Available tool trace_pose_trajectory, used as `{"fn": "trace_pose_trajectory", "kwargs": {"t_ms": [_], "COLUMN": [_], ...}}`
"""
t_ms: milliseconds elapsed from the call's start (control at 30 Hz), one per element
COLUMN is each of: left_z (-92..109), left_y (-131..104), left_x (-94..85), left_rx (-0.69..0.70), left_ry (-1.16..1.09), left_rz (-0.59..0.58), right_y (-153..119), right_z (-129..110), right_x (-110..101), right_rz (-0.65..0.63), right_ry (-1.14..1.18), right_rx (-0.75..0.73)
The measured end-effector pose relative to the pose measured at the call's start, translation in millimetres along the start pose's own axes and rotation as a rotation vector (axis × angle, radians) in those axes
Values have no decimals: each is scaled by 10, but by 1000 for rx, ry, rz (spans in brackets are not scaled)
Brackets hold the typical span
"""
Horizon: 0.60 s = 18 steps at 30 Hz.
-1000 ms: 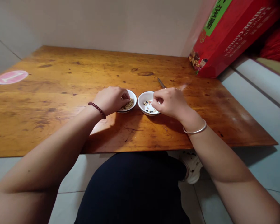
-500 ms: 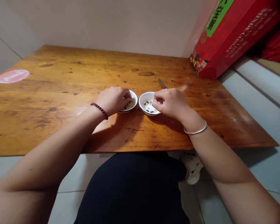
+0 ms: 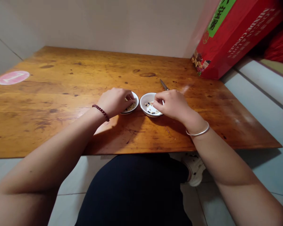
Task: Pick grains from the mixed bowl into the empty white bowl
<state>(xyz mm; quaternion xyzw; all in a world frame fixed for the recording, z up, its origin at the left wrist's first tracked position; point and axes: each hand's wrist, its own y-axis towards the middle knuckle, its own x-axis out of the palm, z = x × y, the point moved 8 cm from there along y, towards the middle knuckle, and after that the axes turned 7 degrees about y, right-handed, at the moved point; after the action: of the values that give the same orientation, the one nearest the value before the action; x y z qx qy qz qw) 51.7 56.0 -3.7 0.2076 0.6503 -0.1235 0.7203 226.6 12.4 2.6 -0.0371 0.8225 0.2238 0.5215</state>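
Two small white bowls stand side by side on the wooden table. In the left bowl [image 3: 137,100] lie many pale round beans [image 3: 131,107] and a few dark ones. My left hand [image 3: 115,101] reaches over it from the left, its fingers bent together among the beans; what the fingertips hold is hidden. The right bowl [image 3: 145,98] has a thin scatter of pale, dark and orange beans [image 3: 152,112] on its bottom. Over its right side is my right hand [image 3: 171,102], thumb and forefinger closed in a pinch; I cannot make out anything between them.
Behind the right bowl lies a pointed metal blade [image 3: 164,84], partly hidden by my right hand. A large red box [image 3: 235,40] stands at the table's back right. A pink oval sticker [image 3: 13,78] marks the left side of the table [image 3: 85,75], whose back edge meets a wall.
The fingers of my left hand have shifted slightly among the beans. My right fingertips have moved a little to the left inside the bowl. Both bowls stay put.
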Motion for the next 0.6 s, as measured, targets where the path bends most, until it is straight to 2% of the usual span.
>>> {"fn": "trace_pose_trajectory", "kwargs": {"t_ms": [100, 200, 367, 600], "left_z": [0, -1, 2, -11], "left_y": [1, -1, -9, -10], "left_x": [-3, -16, -27, -28], "left_rx": [5, 0, -15, -23], "left_ry": [10, 16, 7, -15], "left_rz": [21, 32, 12, 18], "right_y": [4, 8, 8, 7], "right_z": [11, 43, 31, 37], "right_x": [21, -13, 0, -3], "right_rz": [-17, 30, 12, 29], "right_ry": [33, -25, 4, -85], "right_rx": [14, 38, 3, 11]}}
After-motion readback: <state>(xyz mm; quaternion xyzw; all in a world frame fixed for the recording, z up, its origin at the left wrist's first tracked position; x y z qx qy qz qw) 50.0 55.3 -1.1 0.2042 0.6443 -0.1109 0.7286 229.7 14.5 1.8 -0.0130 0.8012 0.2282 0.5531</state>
